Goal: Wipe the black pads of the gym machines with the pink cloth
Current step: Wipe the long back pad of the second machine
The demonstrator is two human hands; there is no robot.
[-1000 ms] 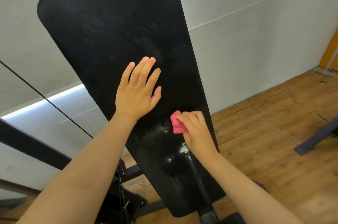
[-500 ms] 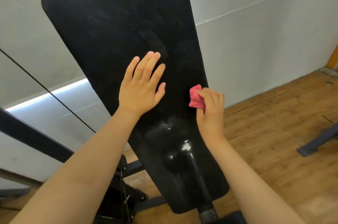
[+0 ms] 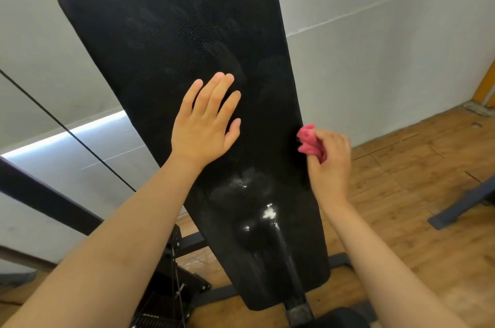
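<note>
Pink cloth [image 3: 310,141], black pad [image 3: 171,33]

Long black pad [image 3: 171,33]: tapered, rounded corners, leaning away with its narrow end nearest. Pebbled surface, dull smears higher up, wet shiny patches low down. Small pink cloth [image 3: 308,142]: crumpled wad, pinched in the right hand [image 3: 330,164], touching the pad's right edge around mid-height.
</note>
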